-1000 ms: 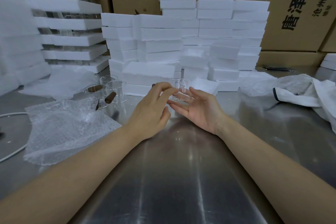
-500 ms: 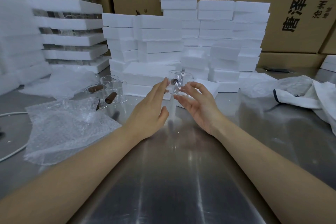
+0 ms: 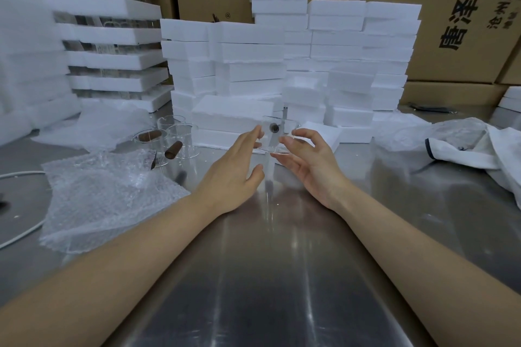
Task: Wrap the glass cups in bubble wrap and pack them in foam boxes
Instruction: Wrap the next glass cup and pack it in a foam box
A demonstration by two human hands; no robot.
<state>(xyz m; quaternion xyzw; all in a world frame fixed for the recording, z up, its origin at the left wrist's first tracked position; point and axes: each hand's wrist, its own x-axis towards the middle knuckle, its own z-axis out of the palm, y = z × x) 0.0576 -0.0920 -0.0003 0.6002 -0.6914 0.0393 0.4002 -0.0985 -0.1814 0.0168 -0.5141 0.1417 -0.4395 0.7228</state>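
A single glass cup (image 3: 277,136) is being held clear of the steel table (image 3: 282,276) between the fingertips of both hands. The step in hand is therefore being judged as taking up a cup ahead of wrapping, with no wrap being touched yet. The left hand (image 3: 229,175) is being kept flat, its fingers (image 3: 252,134) straight and together against the cup's left wall, with the thumb spread away below. The right hand (image 3: 314,170) is being curled round the cup's other side, its fingers bent and apart and its thumb being pressed to the wall just above the base.

The next move is being judged to call for the cup being carried out past the left fingers and set on the bubble wrap (image 3: 107,197), which is lying well apart from them. Other cups (image 3: 177,139) are standing at its far edge.

The cup is being seen as clear, short and thin-walled, with a dark round stub (probably a handle viewed end-on) just beyond the left fingertips. Its rim is being half lost against the white foam boxes (image 3: 248,65) stacked beyond the fingers.
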